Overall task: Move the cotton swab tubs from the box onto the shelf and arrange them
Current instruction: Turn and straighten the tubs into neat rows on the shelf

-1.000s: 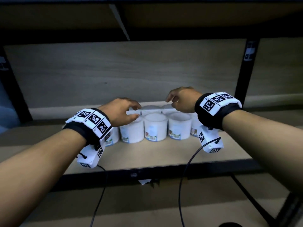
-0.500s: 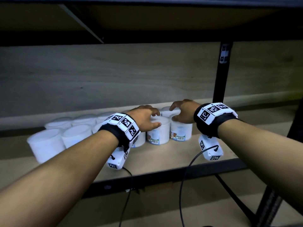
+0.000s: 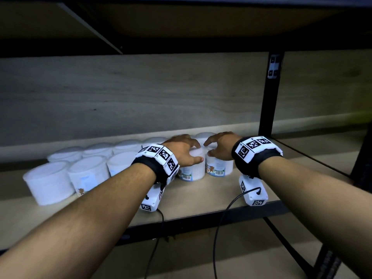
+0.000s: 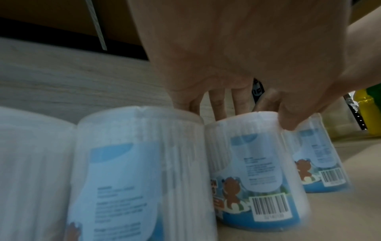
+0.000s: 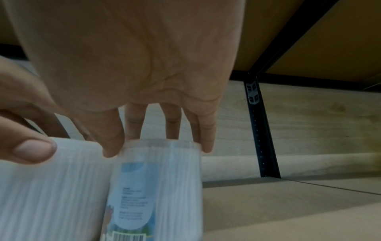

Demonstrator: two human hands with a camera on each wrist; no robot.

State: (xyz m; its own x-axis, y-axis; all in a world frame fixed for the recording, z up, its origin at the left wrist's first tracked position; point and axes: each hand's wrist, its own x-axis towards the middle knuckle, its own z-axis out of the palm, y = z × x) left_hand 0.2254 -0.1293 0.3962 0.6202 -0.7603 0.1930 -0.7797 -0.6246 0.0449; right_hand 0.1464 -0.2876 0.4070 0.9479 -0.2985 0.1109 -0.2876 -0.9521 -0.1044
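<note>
Two rows of white cotton swab tubs (image 3: 88, 174) with blue bear labels stand on the wooden shelf (image 3: 201, 200). My left hand (image 3: 196, 152) reaches down over a front-row tub (image 3: 190, 172), with the fingers behind it and the thumb on its front rim; the left wrist view shows this hand (image 4: 253, 112) holding that tub (image 4: 257, 163). My right hand (image 3: 208, 148) covers the rightmost front tub (image 3: 219, 168). In the right wrist view the right hand (image 5: 103, 140) has its fingers behind this tub (image 5: 156, 187) and the thumb at its left.
A black upright post (image 3: 268, 97) stands just right of the tubs, with bare shelf board beyond it. Another shelf board hangs low overhead. Yellow and green things (image 4: 369, 106) sit far right. Cables (image 3: 217, 228) hang from my wrists past the shelf's front edge.
Both hands have moved closer together and settled lower onto the two right-hand front tubs. The head view has shifted, so more tubs at the left now show.
</note>
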